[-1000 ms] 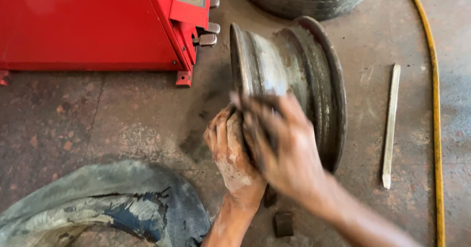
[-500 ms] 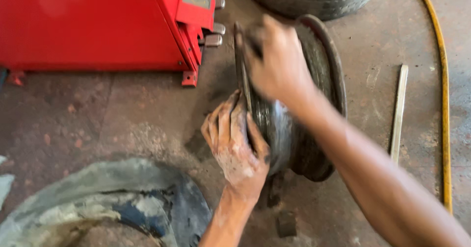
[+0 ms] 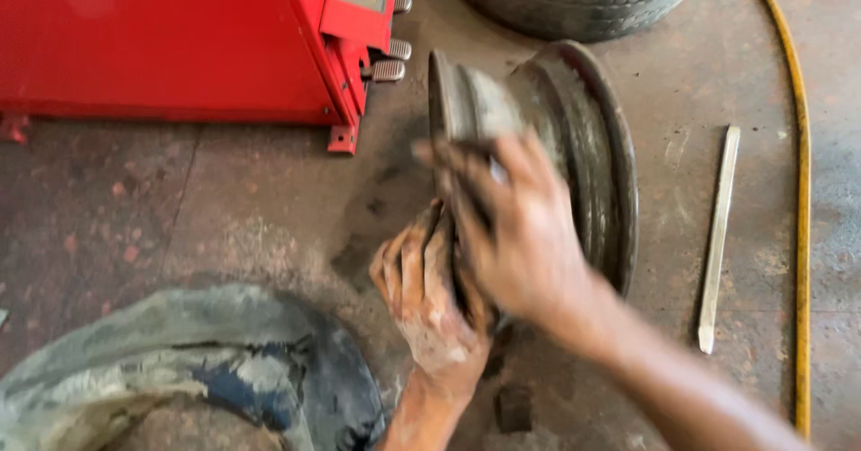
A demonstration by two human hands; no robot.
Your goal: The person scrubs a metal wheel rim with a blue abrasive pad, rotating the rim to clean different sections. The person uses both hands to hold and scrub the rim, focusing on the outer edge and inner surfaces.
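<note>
The head view looks down on a stained, rust-brown concrete floor (image 3: 134, 227). Near the middle a bare, grey steel wheel rim (image 3: 583, 137) stands upright on its edge on the floor, its worn barrel dull and streaked. The left hand (image 3: 429, 300), smeared with pale grime, has its fingers curled over the near left edge of the rim low down, gripping it. The right hand (image 3: 511, 227) lies above and partly over the left, palm against the same near edge of the rim with its fingers spread and bent around it; it is blurred, so how firmly it clasps cannot be told, but it is closed around the rim's lip rather than flat and free.

Behind the rim to the left stands a red, box-shaped metal machine (image 3: 179, 39) with three small grey pedals (image 3: 390, 52) sticking out of its side, the lowest just beside the rim's upper left edge. At the top edge lies a black rubber tyre (image 3: 578, 3), near the rim but apart from it. Right of the rim, well clear, a long flat pale metal bar (image 3: 717, 236) lies on the floor, and beyond it a yellow hose (image 3: 801, 200) runs down the frame. At lower left is a dusty, grey-black curved rubber tyre piece (image 3: 206, 370). A small dark block (image 3: 514, 408) sits on the floor below the hands.
</note>
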